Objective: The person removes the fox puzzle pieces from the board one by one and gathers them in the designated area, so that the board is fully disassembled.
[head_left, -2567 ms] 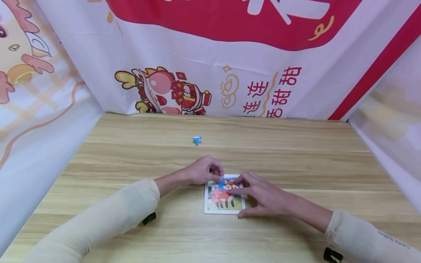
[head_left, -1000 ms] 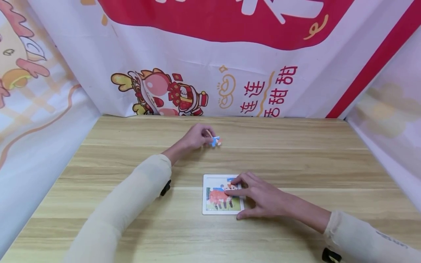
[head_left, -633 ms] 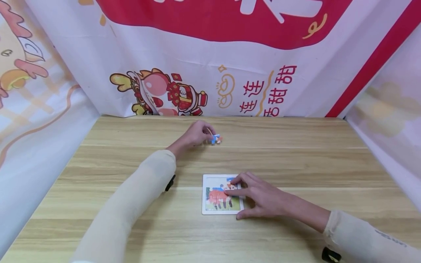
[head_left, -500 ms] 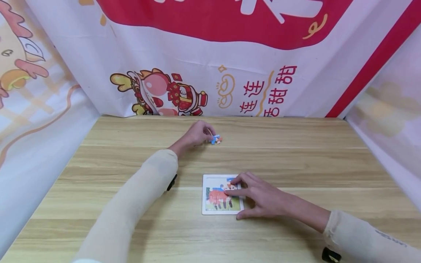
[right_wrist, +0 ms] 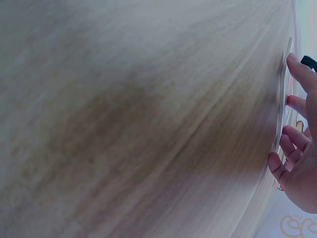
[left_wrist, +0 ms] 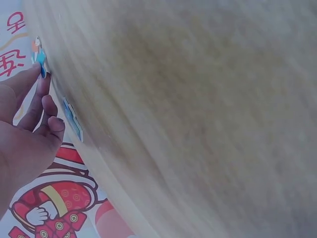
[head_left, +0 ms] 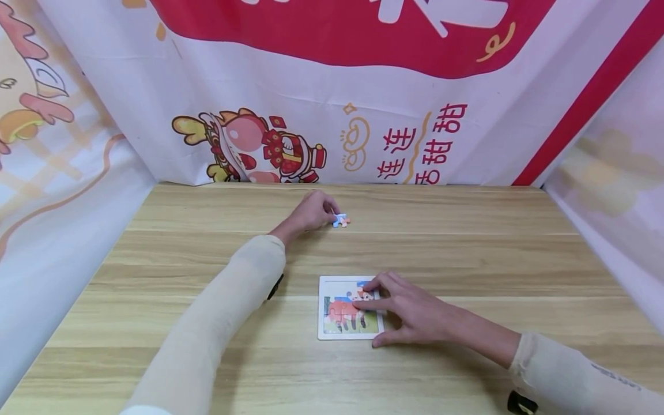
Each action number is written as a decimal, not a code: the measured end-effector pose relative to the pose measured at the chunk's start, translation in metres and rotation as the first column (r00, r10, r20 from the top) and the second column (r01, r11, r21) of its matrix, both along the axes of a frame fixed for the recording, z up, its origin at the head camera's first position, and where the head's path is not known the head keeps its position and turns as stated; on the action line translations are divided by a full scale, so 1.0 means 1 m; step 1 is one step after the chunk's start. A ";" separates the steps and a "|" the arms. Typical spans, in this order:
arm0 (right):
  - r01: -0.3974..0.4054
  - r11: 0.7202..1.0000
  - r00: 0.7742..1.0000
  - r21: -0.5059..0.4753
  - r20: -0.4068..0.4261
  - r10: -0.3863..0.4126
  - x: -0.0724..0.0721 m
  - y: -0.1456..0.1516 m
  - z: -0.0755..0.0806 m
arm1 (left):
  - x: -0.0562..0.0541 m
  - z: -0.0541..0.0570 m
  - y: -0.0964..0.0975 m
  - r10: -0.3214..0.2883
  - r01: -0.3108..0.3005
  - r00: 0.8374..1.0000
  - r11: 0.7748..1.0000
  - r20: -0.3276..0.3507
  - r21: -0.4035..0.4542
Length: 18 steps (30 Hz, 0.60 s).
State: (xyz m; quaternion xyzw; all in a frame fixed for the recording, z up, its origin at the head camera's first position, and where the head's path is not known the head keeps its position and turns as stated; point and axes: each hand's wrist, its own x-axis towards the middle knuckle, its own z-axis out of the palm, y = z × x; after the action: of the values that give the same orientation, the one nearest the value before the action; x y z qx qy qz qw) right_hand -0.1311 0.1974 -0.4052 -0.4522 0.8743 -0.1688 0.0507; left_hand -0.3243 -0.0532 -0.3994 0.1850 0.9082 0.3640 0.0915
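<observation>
In the head view my left hand (head_left: 313, 211) reaches to the far part of the table and pinches a blue and orange jigsaw piece (head_left: 340, 220) between thumb and fingertip. The left wrist view shows this pinch, with another blue jigsaw piece (left_wrist: 73, 119) on the wood beside the hand. A white puzzle tray (head_left: 321, 337) lies nearer, bearing a partly assembled fox puzzle (head_left: 342, 311); its upper left shows bare white. My right hand (head_left: 415, 308) rests on the tray's right side, fingertips on the puzzle and thumb at the lower right corner. It covers part of the fox.
The wooden table (head_left: 441, 236) ends at a printed cloth (head_left: 311, 80) at the back. More cloth hangs along the left and right sides. Sleeves cover both forearms, with a black wrist device (head_left: 523, 402) by the right one.
My left hand has gone from the tray's upper edge to the far table, and now pinches the blue and orange jigsaw piece there. The tray's upper left has become bare. The right hand stays put.
</observation>
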 end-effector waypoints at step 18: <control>-0.005 1.000 1.000 0.011 -0.018 0.005 0.001 0.000 0.001 | 0.016 0.010 -0.003 -0.061 0.059 0.997 0.998 -0.056 -0.025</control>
State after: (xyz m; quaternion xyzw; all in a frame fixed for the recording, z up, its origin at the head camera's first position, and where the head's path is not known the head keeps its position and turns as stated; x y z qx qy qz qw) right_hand -0.1303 0.1972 -0.4045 -0.4555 0.8746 -0.1600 0.0457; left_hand -0.3085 -0.0562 -0.3891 0.2214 0.9087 0.3452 0.0787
